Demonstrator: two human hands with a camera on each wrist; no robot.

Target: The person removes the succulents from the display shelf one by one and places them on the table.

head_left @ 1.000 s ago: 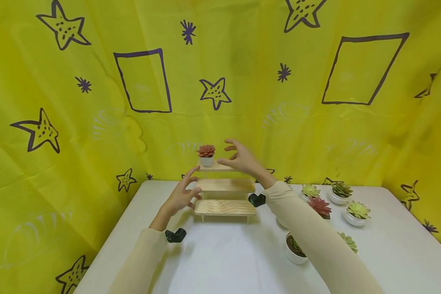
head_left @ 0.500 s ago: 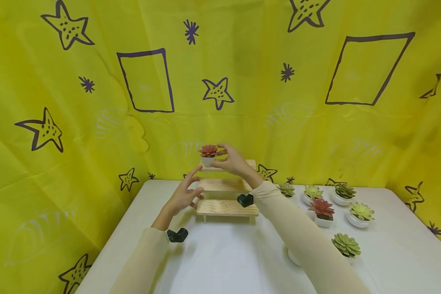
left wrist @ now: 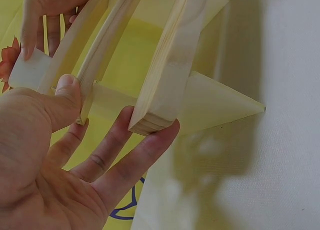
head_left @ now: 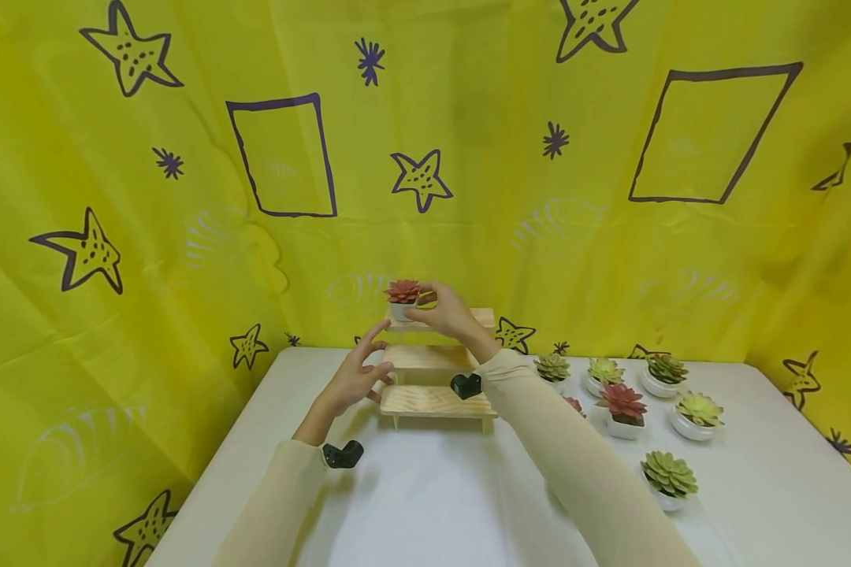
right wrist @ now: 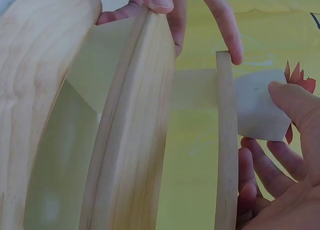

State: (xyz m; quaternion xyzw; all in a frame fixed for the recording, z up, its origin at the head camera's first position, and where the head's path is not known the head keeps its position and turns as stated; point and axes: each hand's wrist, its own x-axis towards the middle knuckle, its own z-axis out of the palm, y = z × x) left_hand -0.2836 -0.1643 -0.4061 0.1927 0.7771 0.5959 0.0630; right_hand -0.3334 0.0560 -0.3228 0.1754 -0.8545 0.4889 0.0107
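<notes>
A three-tier wooden display stand stands on the white table. A red artificial succulent in a white square pot sits at the left end of its top tier. My right hand pinches this pot from the right; in the right wrist view the thumb presses one side of the white pot with fingers behind it. My left hand holds the stand's left ends. In the left wrist view its thumb lies on the middle tier, while fingertips touch the bottom tier.
Several potted succulents stand on the table at the right, among them a red one, a green one and a light green one. My right sleeve hides part of that area. A yellow patterned curtain hangs behind.
My right hand has moved left along the top tier and taken hold of the white pot. My left hand keeps its place on the stand.
</notes>
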